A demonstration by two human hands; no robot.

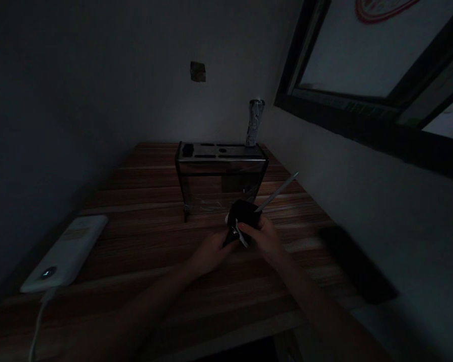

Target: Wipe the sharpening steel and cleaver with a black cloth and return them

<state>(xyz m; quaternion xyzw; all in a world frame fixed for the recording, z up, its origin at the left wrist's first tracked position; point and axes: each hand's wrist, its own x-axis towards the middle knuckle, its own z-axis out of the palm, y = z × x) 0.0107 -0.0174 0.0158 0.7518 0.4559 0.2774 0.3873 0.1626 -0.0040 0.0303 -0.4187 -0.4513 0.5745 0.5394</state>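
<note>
The scene is very dark. Both hands meet over the middle of a striped wooden table (143, 236). My right hand (262, 239) is closed around a knife: a dark handle wrapped in black-and-white packaging (241, 217), with a thin pale blade (279, 191) pointing up and to the right. My left hand (211, 251) is closed on the lower end of the same packaging. Just beyond the hands stands a dark knife block (221, 173) with slots in its top and a clear front.
A white power bank (66, 254) with a lit button and a cable lies at the left. A flat dark object (355, 264) rests at the table's right edge. A pale upright wrapped item (254, 123) stands behind the block. Walls close in on both sides; a framed window (362, 105) is at the right.
</note>
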